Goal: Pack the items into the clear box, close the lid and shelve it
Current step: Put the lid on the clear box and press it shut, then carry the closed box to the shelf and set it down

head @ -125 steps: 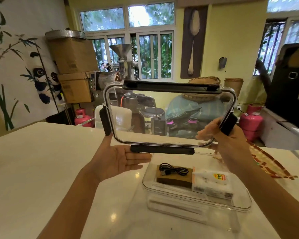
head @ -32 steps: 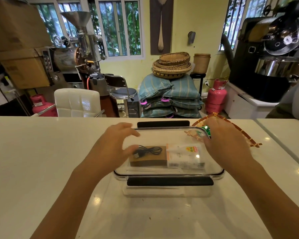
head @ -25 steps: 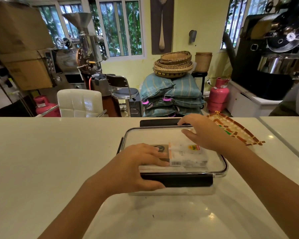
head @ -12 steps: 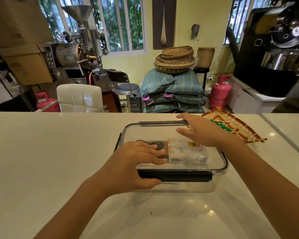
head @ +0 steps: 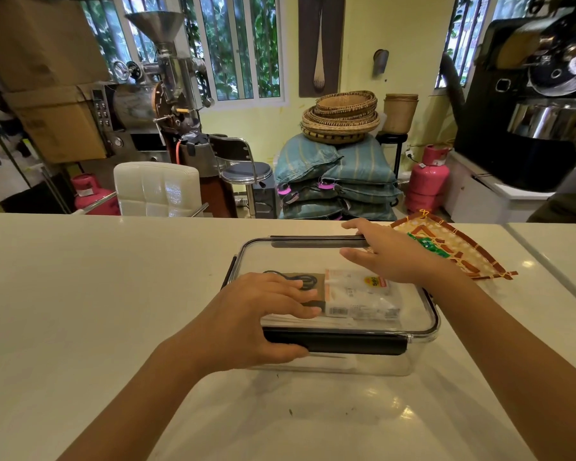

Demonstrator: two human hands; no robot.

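Your left grip (head: pixel 263 322) lies flat on the lid (head: pixel 413 314), thumb curled under the near black latch (head: pixel 353 344) at 6 o'clock; your right grip (head: pixel 389 252) pinches the far latch (head: pixel 313 241) at 12 o'clock. On the worktop (head: pixel 97 294) the clear box (head: pixel 379 366) sits centred, lid on, holding a brown card with a black cable (head: pixel 301 281) and a white packet (head: pixel 359 297). If you press unevenly, I'd expect one latch to miss its rim or the box to skid on the glossy top.
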